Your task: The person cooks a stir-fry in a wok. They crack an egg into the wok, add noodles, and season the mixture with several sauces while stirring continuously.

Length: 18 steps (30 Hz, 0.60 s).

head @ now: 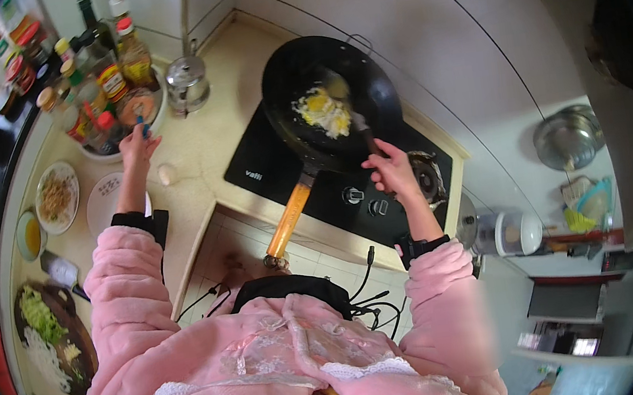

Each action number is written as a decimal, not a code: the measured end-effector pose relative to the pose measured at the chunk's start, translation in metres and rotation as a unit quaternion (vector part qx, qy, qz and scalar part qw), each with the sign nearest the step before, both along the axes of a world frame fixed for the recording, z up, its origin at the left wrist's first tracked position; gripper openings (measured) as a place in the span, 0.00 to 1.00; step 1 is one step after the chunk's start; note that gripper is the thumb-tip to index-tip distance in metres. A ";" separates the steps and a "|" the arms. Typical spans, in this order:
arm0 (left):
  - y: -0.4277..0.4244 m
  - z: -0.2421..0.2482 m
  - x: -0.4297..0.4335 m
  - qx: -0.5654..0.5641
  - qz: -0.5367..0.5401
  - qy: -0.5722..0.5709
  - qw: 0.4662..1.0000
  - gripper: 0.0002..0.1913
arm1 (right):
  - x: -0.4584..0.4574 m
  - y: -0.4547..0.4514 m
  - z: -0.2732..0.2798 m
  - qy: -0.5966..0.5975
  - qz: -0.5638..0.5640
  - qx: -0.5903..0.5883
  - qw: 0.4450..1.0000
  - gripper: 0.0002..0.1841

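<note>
My right hand [392, 168] grips the dark handle of a spatula [364, 128], whose blade rests in a black wok [287, 63]. Beside the blade lies cooked scrambled egg [322, 114], yellow and white. The wok sits on a black glass gas hob [253, 173], its wooden handle [290, 217] pointing towards me. Away to the left, my left hand [136, 150] pinches the blue handle of a small spoon [142, 124]. The spoon's tip reaches into a round container of pinkish-orange contents [135, 106] among the bottles; the tip itself is hard to make out.
Sauce bottles [112, 80] crowd a white tub [162, 98] beside a steel pot [187, 82]. An eggshell [167, 173], plates [57, 198], a bowl of yellow liquid [30, 235], a cleaver [62, 270] and a board of chopped vegetables [82, 354] line the left counter.
</note>
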<state>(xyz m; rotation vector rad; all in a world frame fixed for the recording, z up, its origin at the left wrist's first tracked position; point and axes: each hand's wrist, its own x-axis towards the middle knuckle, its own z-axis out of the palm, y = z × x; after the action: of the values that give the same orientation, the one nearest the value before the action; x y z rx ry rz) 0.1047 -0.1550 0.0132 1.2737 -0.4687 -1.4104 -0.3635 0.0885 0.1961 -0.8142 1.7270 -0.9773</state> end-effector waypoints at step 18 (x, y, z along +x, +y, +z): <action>0.122 0.051 -0.043 -0.073 -0.111 0.022 0.991 0.25 | -0.024 0.010 0.054 0.609 0.236 0.042 0.756 0.24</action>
<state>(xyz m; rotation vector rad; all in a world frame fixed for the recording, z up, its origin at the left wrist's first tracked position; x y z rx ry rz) 0.0618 -0.0328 0.0642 1.0961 -0.6875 -1.5551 -0.3871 0.0983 0.2503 -1.9708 2.3414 0.1322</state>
